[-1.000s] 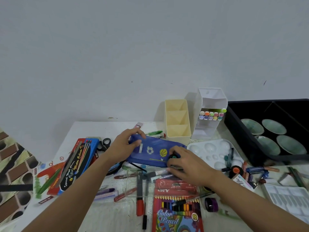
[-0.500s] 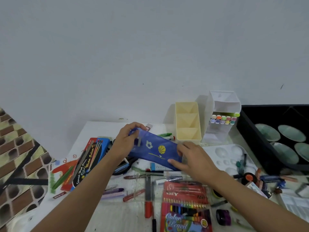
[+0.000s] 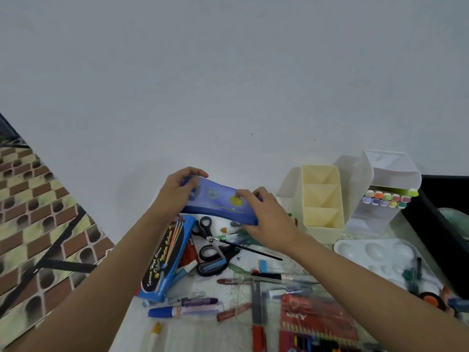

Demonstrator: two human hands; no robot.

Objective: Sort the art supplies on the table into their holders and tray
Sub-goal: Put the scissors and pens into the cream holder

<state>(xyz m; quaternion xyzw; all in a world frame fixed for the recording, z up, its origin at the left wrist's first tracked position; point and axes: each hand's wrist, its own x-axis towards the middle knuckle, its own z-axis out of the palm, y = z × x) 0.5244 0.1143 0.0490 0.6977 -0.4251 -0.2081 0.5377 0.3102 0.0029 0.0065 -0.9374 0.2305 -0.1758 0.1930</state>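
Observation:
A blue pencil case (image 3: 215,203) with a flower and a yellow ball print is held up above the table's far left part. My left hand (image 3: 177,193) grips its left end, and my right hand (image 3: 264,219) grips its right end. Beneath it lie black scissors (image 3: 208,243), a thin black brush (image 3: 251,248) and loose pens. A cream three-slot holder (image 3: 322,199) stands to the right. Beside that stands a clear holder (image 3: 385,179) with a row of markers (image 3: 388,199). A black tray (image 3: 436,224) is at the far right edge.
A blue watercolour box (image 3: 167,257) lies left of the scissors. A white paint palette (image 3: 378,257) sits in front of the holders. A red coloured-pencil box (image 3: 317,323), a blue marker (image 3: 182,311) and several crayons crowd the near table. Patterned floor lies to the left.
Both hands have lifted the blue pencil case off the table and higher, uncovering the scissors and pens beneath. The camera has swung to the left.

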